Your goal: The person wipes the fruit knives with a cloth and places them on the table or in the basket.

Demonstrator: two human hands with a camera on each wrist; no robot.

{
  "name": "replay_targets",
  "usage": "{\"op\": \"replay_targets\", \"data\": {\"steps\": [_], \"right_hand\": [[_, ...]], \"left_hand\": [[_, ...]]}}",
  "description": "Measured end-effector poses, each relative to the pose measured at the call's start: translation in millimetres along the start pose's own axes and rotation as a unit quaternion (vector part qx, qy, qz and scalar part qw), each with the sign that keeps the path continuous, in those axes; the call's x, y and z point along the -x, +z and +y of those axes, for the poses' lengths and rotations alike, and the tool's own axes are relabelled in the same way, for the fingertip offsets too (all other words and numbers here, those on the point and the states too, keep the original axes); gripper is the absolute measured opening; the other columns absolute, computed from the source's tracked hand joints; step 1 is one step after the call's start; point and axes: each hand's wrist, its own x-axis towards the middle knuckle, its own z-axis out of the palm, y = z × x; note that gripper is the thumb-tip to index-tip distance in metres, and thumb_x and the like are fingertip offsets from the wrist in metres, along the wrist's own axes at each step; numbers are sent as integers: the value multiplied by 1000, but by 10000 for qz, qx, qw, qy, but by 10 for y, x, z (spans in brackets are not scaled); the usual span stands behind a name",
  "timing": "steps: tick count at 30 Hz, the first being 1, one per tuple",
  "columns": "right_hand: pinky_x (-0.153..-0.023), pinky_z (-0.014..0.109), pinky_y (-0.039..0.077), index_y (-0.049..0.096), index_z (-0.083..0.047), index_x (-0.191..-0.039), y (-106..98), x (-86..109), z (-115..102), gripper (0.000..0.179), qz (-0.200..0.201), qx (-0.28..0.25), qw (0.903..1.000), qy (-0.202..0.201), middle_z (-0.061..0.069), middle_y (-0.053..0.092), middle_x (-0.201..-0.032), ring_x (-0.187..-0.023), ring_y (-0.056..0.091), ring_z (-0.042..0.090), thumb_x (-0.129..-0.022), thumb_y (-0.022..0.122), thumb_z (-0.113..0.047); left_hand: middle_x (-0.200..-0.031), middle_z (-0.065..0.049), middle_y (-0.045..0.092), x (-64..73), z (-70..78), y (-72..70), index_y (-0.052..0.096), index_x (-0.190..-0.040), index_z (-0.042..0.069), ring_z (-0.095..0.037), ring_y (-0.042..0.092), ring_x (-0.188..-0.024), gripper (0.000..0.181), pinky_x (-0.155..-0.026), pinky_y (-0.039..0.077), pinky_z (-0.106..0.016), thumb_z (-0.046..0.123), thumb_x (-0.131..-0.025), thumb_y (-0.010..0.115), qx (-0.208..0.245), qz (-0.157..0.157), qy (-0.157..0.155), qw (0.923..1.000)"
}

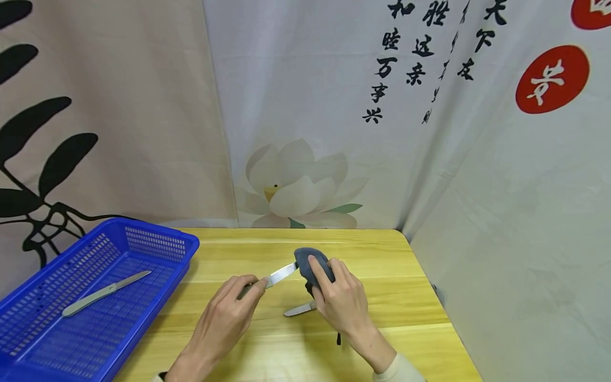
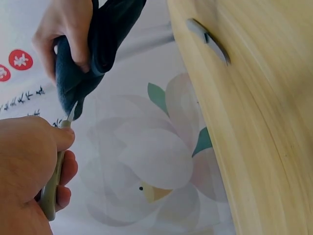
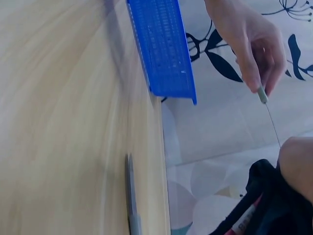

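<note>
My left hand (image 1: 221, 318) grips a small knife by its pale grey-green handle, with the bright blade (image 1: 281, 274) pointing up and to the right. A dark blue cloth (image 1: 309, 260) is held in my right hand (image 1: 345, 300), fingers bent over it. The blade's tip end meets the cloth's edge, and in the left wrist view the cloth (image 2: 73, 83) folds about it. Both hands are raised over the table. Below the cloth, a second knife (image 1: 298, 310) lies on the wood, its handle partly hidden behind my right hand in the head view.
At the left stands a blue mesh plastic basket (image 1: 159, 228), holding a third knife (image 1: 106, 292) with a pale green handle. The yellow wooden table (image 1: 396, 334) ends at a printed fabric backdrop (image 1: 305, 101) behind and a white curtain on the right.
</note>
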Motion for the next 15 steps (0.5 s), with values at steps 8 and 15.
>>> {"op": "replay_targets", "data": {"steps": [8,15], "right_hand": [[-58,33,60,74,-11,-145,-55,0,102,68,35,-18,9996,286,14,66,-101,-77,61,22,-80,94,-9],[-61,31,62,72,-13,-148,-125,-21,-134,75,2,-303,9995,-2,13,67,-103,-80,65,20,-77,96,-10]], "left_hand": [[-105,-8,76,-15,1,-14,82,-124,9,-19,69,-87,55,-73,65,-35,31,-125,32,34,-167,-81,9998],[-106,-10,76,-33,7,-1,81,-123,8,-22,71,-88,58,-75,66,-38,31,-125,29,-14,-331,-121,9994]]}}
